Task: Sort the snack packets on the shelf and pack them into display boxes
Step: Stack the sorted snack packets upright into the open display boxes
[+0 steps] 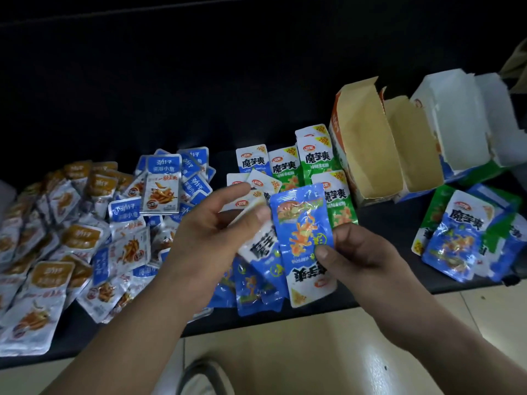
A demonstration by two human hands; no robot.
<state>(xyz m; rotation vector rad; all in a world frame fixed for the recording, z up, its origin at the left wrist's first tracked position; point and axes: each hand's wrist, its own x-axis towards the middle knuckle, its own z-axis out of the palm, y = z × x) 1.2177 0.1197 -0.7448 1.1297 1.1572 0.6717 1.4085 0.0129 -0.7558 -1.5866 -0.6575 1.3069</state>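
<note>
On the far left of the dark shelf [71, 349], a loose heap of silver fish-snack packets [42, 252] with brown labels is seen, and beside it a second heap of silver packets with blue labels [164, 181]. Near the middle, green konjac packets [285, 169] are laid in rough rows, with blue konjac packets [251, 286] gathered below them at the shelf edge. To the right, three open display boxes [379, 149] are stood side by side, and all appear empty as far as their insides can be seen; a further mixed pile of blue and green packets [462, 235] is left below them. The sorting is judged to be well advanced, while the packing seems not yet begun. The left hand [208, 232] is raised above the shelf edge, palm turned inward, and a white-and-blue packet [259, 246] is pinched between thumb and fingers [236, 189]. The right hand [359, 252] is brought in from the right, and a blue konjac packet [305, 238], held upside down, is gripped at its edge by the thumb and the fingers hidden behind it. Both packets are held together just above the blue group.
</note>
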